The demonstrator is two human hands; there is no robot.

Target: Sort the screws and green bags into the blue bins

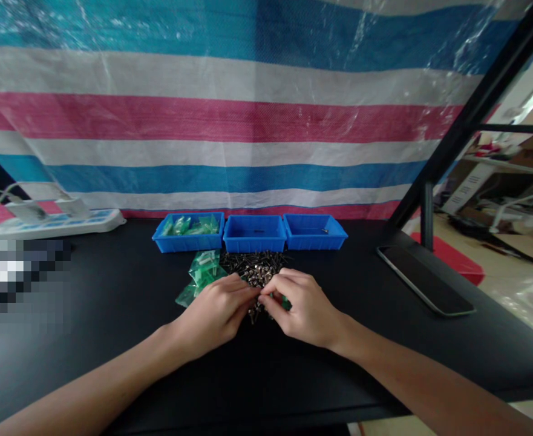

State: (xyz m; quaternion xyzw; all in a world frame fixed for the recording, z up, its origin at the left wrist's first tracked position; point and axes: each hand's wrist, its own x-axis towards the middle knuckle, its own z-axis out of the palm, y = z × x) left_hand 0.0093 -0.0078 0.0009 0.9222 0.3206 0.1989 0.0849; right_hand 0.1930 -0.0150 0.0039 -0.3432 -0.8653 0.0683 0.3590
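A heap of small metal screws [261, 272] lies on the black table, darker ones at the back and shinier ones in front. Over its near side my left hand [223, 303] and my right hand [300, 306] meet, thumbs and fingertips pinched close together. Whatever is between the fingertips is too small or hidden to name. Clear packets with green contents [205, 269] lie beside the heap, just past my left hand. A bit of green shows behind my right fingers.
Behind the heap, three blue bins stand in a row: the left bin [189, 243] holds green packets, the middle bin [255, 244] and right bin [316, 243] a few small dark pieces. A phone [423, 278] lies right; a power strip [98, 222] sits left. Striped sheeting [239, 118] hangs behind.
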